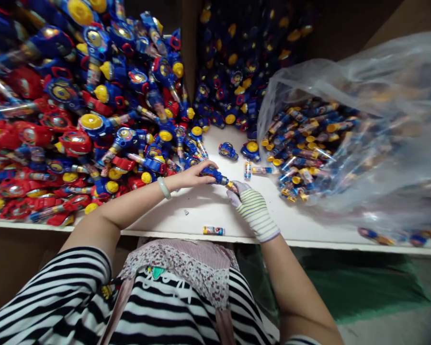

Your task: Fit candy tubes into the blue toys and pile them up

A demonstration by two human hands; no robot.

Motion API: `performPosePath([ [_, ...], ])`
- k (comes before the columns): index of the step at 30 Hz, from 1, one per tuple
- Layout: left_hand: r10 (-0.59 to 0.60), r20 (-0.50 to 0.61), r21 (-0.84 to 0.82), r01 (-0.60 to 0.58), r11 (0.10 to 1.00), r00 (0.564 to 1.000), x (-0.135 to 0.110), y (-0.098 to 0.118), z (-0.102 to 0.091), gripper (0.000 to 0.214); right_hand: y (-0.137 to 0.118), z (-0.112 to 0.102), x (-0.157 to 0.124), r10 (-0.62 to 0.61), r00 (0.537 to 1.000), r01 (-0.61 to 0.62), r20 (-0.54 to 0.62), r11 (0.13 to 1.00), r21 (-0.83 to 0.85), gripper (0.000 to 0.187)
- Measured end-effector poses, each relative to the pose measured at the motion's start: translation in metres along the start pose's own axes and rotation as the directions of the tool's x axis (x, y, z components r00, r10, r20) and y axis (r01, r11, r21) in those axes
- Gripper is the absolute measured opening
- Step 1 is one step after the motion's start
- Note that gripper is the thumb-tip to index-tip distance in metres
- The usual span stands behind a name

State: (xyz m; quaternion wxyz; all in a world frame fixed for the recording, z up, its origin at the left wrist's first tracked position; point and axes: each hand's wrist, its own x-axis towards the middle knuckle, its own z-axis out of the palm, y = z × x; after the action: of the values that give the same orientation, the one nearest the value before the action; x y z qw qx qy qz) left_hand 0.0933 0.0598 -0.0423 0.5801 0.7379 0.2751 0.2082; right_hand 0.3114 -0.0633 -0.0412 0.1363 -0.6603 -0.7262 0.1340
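Note:
My bare left hand (197, 175), with a pale bangle (164, 188) at the wrist, is wrapped round a blue toy (210, 173) with a round head. The toy's stem points right and down. At the stem's end, my gloved right hand (249, 206) grips a small printed tube (232, 187); its fingers partly hide it, and I cannot tell how firmly tube and stem are joined. Two loose tubes lie beyond my right hand, one upright to my view (247, 170) and one sideways (262, 170). Another tube (214, 231) rests near the table's front edge.
A big heap of blue and red toys (93, 129) covers the left side. More blue toys (233, 91) fill a dark box at the back. On the right, a clear plastic bag (380, 143) holds many tubes (309, 139). The white table (187, 225) ends close to my body.

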Motion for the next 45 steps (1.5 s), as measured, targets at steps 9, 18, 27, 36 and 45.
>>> performPosePath([
  [9, 0.117, 0.249, 0.198, -0.168, 0.966, 0.961, -0.001, 0.009, -0.014, 0.036, -0.013, 0.009, -0.004, 0.01, 0.991, -0.017, 0.131, 0.999, 0.049, 0.037],
  [18, 0.122, 0.319, 0.2, -0.193, 0.961, 0.94, -0.02, 0.022, -0.022, 0.039, -0.042, 0.04, -0.022, 0.079, 0.896, -0.443, 0.438, 0.255, 0.86, 0.046],
  [27, -0.085, 0.208, 0.251, 0.03, 0.968, 0.974, -0.027, 0.018, -0.009, 0.039, -0.029, 0.021, -0.014, 0.058, 0.982, -0.111, 0.179, 0.946, 0.304, 0.04],
  [36, 0.202, 0.35, 0.19, -0.281, 0.941, 0.915, -0.032, 0.019, -0.012, 0.035, -0.035, 0.037, -0.03, -0.029, 0.978, -0.099, 0.205, 0.803, 0.588, 0.038],
  [45, 0.153, -0.047, 0.137, -0.146, 0.98, 0.987, -0.014, 0.029, -0.022, 0.045, -0.004, 0.027, 0.031, 0.011, 0.992, -0.081, 0.122, 0.805, 0.588, 0.036],
])
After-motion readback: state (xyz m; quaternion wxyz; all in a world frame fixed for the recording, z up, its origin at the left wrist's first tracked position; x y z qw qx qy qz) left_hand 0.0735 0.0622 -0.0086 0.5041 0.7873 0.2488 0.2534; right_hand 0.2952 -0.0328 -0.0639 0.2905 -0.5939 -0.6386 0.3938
